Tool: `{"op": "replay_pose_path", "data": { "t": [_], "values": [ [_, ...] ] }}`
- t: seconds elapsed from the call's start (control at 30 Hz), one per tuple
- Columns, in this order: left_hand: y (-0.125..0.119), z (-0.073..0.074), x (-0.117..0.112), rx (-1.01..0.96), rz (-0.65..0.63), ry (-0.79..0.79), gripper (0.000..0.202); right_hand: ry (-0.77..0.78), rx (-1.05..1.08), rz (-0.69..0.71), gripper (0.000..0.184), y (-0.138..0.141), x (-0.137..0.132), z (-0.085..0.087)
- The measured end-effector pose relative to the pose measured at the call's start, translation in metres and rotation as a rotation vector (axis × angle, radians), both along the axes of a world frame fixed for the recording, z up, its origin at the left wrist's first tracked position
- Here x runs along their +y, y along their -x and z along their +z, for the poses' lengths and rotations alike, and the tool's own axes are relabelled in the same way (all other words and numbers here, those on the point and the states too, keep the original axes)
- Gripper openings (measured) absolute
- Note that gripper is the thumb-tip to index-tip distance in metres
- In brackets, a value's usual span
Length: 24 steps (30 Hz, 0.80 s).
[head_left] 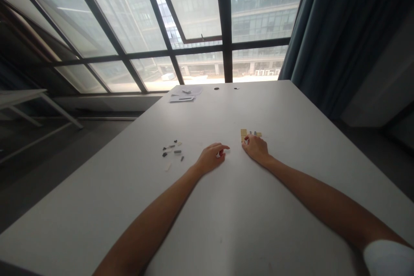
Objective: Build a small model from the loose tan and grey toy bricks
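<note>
A yellow studded piece [243,133], which looks like toy building bricks, lies on the white table [207,215] right of the middle. My right hand [255,148] is at its near end, thumb and fingers curled together against it and covering part of it. Small grey pieces [255,133] and another yellow piece [259,134] show just beyond the knuckles. My left hand [211,157] rests by the table's middle, index finger stretched toward the right and thumb apart below. I see nothing clearly held there.
Several small grey, black and cream pieces [177,152] lie scattered left of my left hand. Papers [184,93] are at the table's far left corner. Two small dark round items [216,89] sit near the far edge, before the windows. A blue curtain [326,43] hangs at right.
</note>
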<state>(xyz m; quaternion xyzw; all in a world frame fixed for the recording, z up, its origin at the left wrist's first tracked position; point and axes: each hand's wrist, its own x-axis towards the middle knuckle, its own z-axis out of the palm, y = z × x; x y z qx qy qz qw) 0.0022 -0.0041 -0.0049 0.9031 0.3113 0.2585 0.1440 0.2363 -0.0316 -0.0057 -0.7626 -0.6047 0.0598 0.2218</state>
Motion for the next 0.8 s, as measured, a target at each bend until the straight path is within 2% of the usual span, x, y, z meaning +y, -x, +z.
{"op": "replay_pose_path", "data": {
  "t": [0.57,0.73,0.8],
  "values": [
    [-0.001,-0.002,0.0,-0.011,0.007,0.046,0.04,0.054,0.004,-0.017,0.024,0.0,0.001,0.001],
    [-0.001,-0.001,-0.001,-0.004,0.008,0.046,0.037,-0.042,-0.006,-0.027,0.023,0.0,-0.006,0.006],
    [0.0,0.0,-0.001,0.007,0.005,0.045,0.034,-0.111,-0.005,0.014,0.018,0.001,-0.01,0.008]
  ]
}}
